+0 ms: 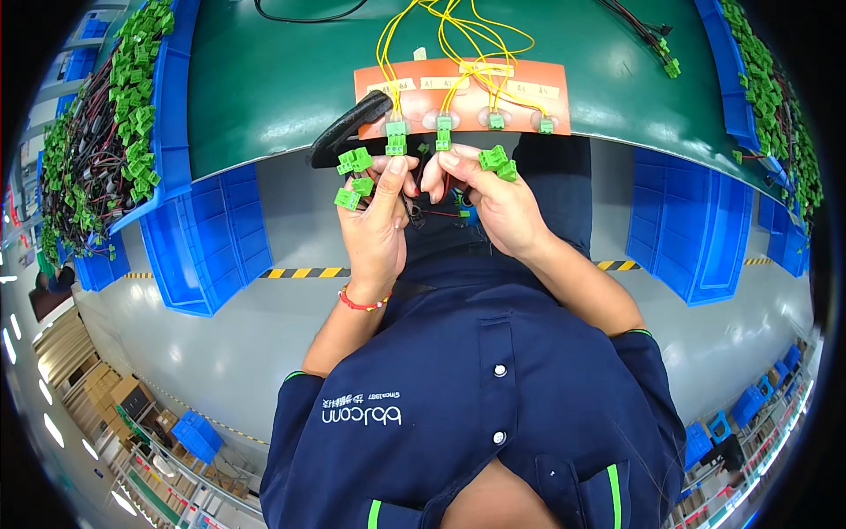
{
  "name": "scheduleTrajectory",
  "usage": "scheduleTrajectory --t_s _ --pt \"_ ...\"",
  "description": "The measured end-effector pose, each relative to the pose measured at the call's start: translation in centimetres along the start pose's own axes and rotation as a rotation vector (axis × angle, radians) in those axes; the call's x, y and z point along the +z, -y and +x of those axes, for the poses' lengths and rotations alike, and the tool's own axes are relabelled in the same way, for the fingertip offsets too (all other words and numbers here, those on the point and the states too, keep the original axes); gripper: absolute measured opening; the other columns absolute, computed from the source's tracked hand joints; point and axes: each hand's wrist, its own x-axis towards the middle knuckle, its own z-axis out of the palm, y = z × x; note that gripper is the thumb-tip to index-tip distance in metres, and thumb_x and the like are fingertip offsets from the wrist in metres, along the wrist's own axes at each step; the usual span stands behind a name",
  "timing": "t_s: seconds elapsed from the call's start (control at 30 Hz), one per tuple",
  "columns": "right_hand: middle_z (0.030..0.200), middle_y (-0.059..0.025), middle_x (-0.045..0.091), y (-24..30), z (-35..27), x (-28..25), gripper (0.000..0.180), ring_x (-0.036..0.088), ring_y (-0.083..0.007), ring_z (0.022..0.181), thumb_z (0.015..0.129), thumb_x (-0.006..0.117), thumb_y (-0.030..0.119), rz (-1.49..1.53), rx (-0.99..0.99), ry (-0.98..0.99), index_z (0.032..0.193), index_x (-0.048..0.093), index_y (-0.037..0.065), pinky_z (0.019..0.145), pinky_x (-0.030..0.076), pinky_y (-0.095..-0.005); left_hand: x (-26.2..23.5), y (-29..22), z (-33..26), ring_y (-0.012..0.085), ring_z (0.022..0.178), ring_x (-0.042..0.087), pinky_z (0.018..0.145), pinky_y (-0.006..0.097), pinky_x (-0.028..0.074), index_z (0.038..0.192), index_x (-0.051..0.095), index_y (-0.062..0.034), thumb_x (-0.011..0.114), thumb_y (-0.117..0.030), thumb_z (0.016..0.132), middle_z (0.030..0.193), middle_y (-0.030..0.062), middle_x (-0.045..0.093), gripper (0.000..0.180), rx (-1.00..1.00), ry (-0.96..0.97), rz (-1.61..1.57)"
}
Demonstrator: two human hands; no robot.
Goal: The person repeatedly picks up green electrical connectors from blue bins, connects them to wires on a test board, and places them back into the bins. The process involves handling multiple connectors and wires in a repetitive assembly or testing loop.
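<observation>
My left hand [377,229] is closed, thumb and fingers pinching a green terminal connector [397,148] that lines up against a socket on the orange board [370,81]. More green connectors [355,160] on dark wires stick out to the left of that hand. With thumb and forefinger together, my right hand [504,212] holds another green connector [442,143] end to end with a second socket. A pair of green plugs [499,164] rises beside its knuckles. Whether either connector is fully seated, I cannot tell. Two further green sockets [496,121] sit along the board's near edge.
Yellow wires [454,40] run from the sockets over the green table [264,88]. A black padded piece [348,128] lies at the board's left. Blue bins of wired green connectors [132,115] flank the table. Blue crates [207,238] stand below. Loose leads [661,48] lie far right.
</observation>
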Motion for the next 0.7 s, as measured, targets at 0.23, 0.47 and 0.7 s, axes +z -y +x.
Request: scheduleTrajectory --t_s 0.23,0.47,0.7 --pt "0.085 -0.0025 0.060 -0.7 -0.2 0.6 0.031 0.053 -0.0119 0.080 0.104 0.048 0.023 0.173 0.001 -0.055 0.090 0.064 0.001 0.077 0.044 -0.0275 0.5 -0.2 0.8 0.0005 0.047 0.035 0.043 0.020 0.023 0.102 0.067 0.0018 0.064 -0.016 0.099 0.075 0.0026 0.062 0.018 -0.017 0.007 -0.058" --pt "0.091 -0.0033 0.064 -0.7 0.8 -0.5 0.033 0.055 -0.0119 0.081 0.105 0.047 0.024 0.107 -0.007 0.013 0.102 0.068 -0.001 0.078 0.046 -0.0285 -2.5 -0.4 0.8 0.0018 0.048 0.034 0.044 0.021 0.025 0.108 0.067 0.0007 0.059 -0.016 0.102 0.081 -0.0008 0.059 0.020 -0.152 0.116 0.023" --pt "0.083 -0.0027 0.062 1.7 -2.2 -4.3 0.039 0.055 -0.0112 0.078 0.107 0.045 0.031 -0.528 -0.048 -0.132 0.114 0.067 0.000 0.071 0.046 -0.0284 -3.9 1.9 -0.4 0.0018 0.056 0.040 0.050 0.018 0.033 0.140 0.052 -0.0045 0.056 -0.011 0.101 0.098 0.0003 0.063 0.039 -0.370 0.270 0.264"
